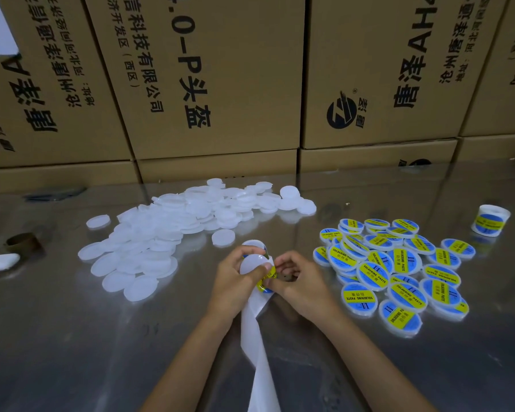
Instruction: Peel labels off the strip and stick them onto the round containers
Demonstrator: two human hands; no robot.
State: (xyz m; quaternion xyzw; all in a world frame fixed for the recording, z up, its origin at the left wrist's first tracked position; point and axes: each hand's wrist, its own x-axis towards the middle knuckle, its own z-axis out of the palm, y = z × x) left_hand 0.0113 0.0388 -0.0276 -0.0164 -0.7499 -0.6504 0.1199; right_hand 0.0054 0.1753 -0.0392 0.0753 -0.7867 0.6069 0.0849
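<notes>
My left hand (235, 278) grips a blank white round container (252, 264) together with the white backing strip (257, 352), which trails down toward me. My right hand (295, 281) pinches a blue and yellow label (265, 282) at the strip's top, just below the container. The label is partly hidden by my fingers. A heap of unlabeled white containers (173, 230) lies to the left. To the right lies a pile of labeled containers (399, 272) with blue and yellow stickers.
A label roll (489, 223) stands at the far right of the shiny metal table (101, 352). Cardboard boxes (208, 84) form a wall behind. A brown tape ring (21, 242) and a white object (0, 261) sit at the left edge.
</notes>
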